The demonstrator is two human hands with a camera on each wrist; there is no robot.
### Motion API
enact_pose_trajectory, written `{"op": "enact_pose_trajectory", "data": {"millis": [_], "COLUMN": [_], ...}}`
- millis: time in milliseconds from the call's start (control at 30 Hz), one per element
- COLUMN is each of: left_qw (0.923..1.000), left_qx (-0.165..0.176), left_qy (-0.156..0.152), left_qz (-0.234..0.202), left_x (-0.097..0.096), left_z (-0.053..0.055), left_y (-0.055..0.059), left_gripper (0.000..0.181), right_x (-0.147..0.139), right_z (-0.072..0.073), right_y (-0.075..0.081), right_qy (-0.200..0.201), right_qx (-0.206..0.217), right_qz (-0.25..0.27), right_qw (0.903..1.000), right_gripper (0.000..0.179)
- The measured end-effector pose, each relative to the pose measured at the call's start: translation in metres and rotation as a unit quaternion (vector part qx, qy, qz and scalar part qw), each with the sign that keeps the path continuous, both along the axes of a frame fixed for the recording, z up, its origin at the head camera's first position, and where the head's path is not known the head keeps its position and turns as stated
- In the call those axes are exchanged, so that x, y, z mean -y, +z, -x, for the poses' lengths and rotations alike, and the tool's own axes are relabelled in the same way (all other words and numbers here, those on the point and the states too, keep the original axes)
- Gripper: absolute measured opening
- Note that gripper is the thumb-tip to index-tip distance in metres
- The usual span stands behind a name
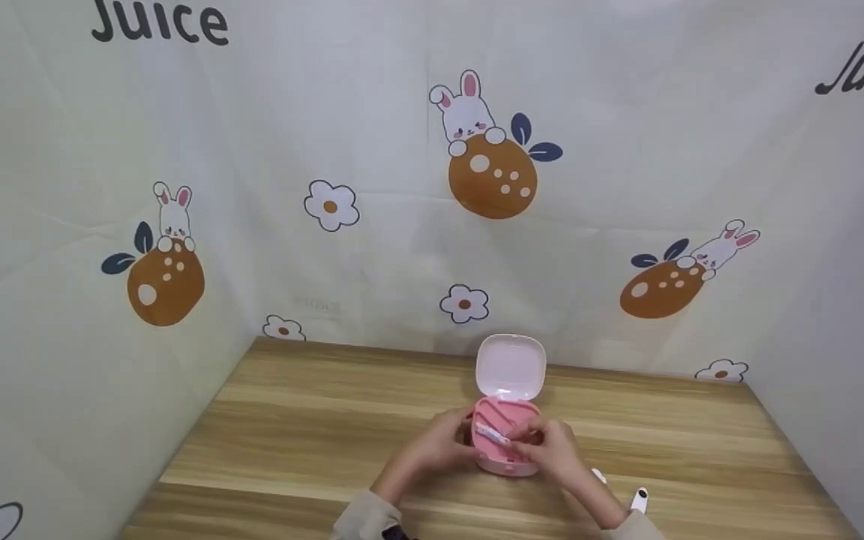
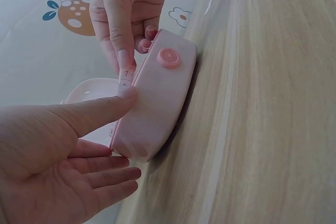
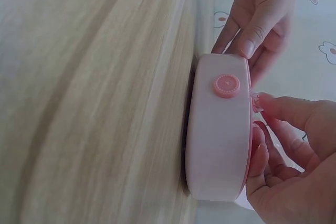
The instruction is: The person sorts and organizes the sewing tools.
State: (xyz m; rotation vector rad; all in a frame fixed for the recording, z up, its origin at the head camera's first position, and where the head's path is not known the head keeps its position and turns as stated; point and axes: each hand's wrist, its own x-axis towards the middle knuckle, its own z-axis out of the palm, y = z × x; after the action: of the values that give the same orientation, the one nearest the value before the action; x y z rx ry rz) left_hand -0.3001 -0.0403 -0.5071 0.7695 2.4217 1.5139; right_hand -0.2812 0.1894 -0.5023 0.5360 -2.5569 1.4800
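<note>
A pale pink case (image 1: 507,468) stands on the table with its lid (image 1: 511,367) tipped back; a round pink button (image 2: 169,57) sits on its front. Its inside is darker pink, with molded slots. A white tape measure (image 1: 492,433) with ruled marks lies across the case's opening, its end pinched by my right hand (image 1: 552,450) between thumb and fingers. At the case's left side is my left hand (image 1: 443,442), thumb against the rim and the other fingers stretched out along the side. The right hand partly hides the case's inside.
To the right of the case, near my right forearm, lie a small white piece (image 1: 598,476) and a white object with a black dot (image 1: 639,500). A printed cloth (image 1: 372,262) hangs behind the wooden table (image 1: 312,420) and along both its sides.
</note>
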Motion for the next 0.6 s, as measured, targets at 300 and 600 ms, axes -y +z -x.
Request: {"op": "enact_pose_trajectory", "data": {"millis": [300,600], "left_qw": [1.0,1.0], "left_qx": [0.007,0.006], "left_qy": [0.007,0.002], "left_qz": [0.001,-0.003], "left_x": [0.0002,-0.0002], "left_z": [-0.001,-0.0006], "left_y": [0.0014,0.0008], "left_gripper": [0.078,0.076], "right_x": [-0.0024,-0.0053], "right_z": [0.0003,0.0012], "right_y": [-0.0016,-0.0013], "right_qy": [0.009,0.024], "right_qx": [0.008,0.014], "right_qz": [0.001,-0.005], "right_qw": [0.9999,0.9996], "right_gripper": [0.011,0.013]}}
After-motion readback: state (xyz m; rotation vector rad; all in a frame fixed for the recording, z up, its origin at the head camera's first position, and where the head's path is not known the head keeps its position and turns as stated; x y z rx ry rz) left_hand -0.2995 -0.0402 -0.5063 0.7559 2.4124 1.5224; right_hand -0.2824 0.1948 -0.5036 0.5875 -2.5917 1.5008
